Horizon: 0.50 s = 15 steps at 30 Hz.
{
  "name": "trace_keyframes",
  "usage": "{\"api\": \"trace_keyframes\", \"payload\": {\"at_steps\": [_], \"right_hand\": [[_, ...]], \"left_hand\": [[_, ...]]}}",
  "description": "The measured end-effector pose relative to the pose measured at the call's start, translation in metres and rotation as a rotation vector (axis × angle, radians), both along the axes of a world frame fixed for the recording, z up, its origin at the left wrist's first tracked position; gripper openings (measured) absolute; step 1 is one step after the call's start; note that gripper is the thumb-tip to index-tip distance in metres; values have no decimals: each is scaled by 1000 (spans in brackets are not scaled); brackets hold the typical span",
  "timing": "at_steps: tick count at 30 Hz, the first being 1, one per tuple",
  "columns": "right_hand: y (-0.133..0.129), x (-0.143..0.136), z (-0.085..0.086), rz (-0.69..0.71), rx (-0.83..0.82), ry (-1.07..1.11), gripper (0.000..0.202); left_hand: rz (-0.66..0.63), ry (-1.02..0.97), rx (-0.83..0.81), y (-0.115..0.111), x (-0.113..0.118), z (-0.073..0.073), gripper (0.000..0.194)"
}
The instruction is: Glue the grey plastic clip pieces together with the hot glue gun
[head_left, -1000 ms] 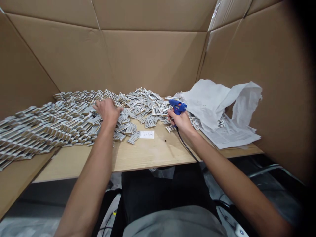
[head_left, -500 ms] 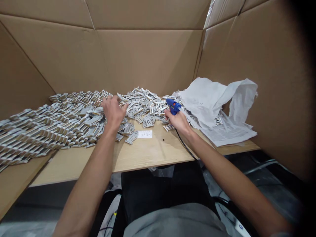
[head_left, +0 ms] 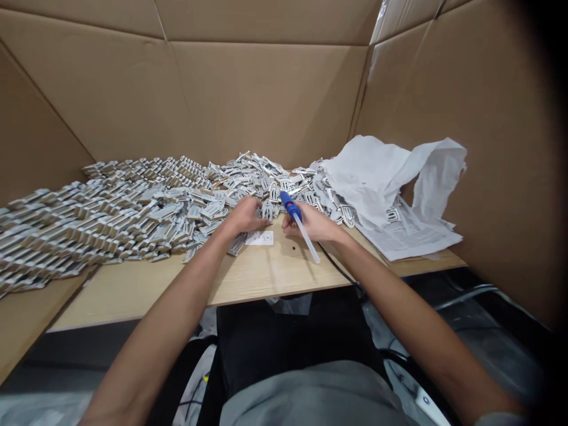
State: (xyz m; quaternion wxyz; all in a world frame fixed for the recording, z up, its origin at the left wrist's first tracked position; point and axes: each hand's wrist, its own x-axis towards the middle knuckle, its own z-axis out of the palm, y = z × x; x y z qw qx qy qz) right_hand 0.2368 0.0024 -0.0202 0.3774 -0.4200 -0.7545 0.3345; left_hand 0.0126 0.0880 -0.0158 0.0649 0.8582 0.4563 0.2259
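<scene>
My right hand [head_left: 315, 225] is wrapped round a blue hot glue gun [head_left: 290, 206]. A long translucent glue stick [head_left: 307, 239] sticks out of its rear toward me, and a black cord hangs below the hand. To the left, my left hand [head_left: 245, 215] is low over the board, thumb and fingers apart. They are beside a small grey-and-white arched cutout piece [head_left: 267, 210] at the front of a loose heap; whether they touch it is hard to see. A white printed label [head_left: 260, 238] lies just in front of that hand.
Stacked rows of similar pieces [head_left: 66, 231] fill the left side, with a loose heap [head_left: 248, 174] at the back middle. Crumpled white paper [head_left: 377, 177] covers pieces on the right. Cardboard walls [head_left: 266, 100] enclose the wooden board [head_left: 248, 281].
My left hand has moved right and nearer, from over the heap to beside the label. My right hand has turned the glue gun, so its glue stick now points toward me.
</scene>
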Motion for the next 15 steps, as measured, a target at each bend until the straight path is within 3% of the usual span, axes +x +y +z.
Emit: {"api": "trace_keyframes", "payload": {"at_steps": [4,8,11,15], "right_hand": [[-5,4,7,204,-130,-94,30],[-4,10,7,371,-151,-138,45],[-2,14,5,383,-130,-200,53],[2,16,4,313,-73,-288,39]], "left_hand": [[26,6,-69,-4,2,3,41],[56,-33,-106,-8,7,4,45],[76,-42,-120,-8,9,2,44],[93,-59,-127,-3,9,-2,41]]}}
